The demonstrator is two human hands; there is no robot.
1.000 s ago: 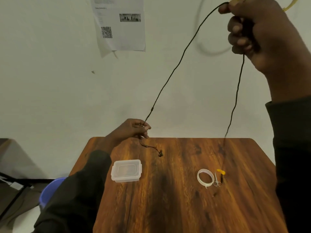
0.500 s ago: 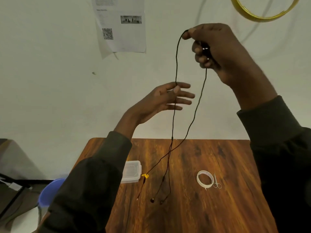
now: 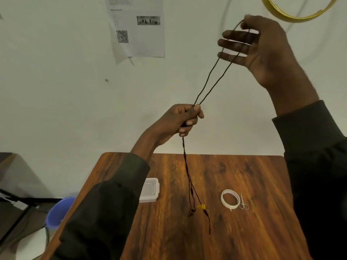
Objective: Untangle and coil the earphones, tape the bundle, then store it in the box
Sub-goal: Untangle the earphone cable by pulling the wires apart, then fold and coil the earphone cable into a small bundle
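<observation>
— Where are the earphones (image 3: pixel 210 85)?

— Up in the air, above the far half of the wooden table (image 3: pixel 244 231). The dark cord runs as a doubled strand between the two hands, then hangs below the lower one, its ends dangling over the tabletop with a small yellow tag (image 3: pixel 202 206) near the bottom.

— And the grips?

— The right hand (image 3: pixel 262 47) is raised high. Thumb and forefinger pinch the top of the loop; the other fingers are spread out straight, with the two strands passing across them. The left hand (image 3: pixel 180 121) is lower and closed in a fist around both strands together.

— The box?

— A clear plastic box (image 3: pixel 151 190), lid on, sits on the table, partly hidden by the left sleeve (image 3: pixel 105 212). Well apart to the right lie a roll of white tape (image 3: pixel 230 199) and, just beside it, small scissors (image 3: pixel 243 203).

— Any writing?

— A printed sheet (image 3: pixel 139 29) on the wall carries a QR code and a small dark photo; its text lines are too blurred to read. A yellow hoop (image 3: pixel 293 16) hangs at the top right, and a blue bucket (image 3: pixel 58 212) stands off the table's left edge.
</observation>
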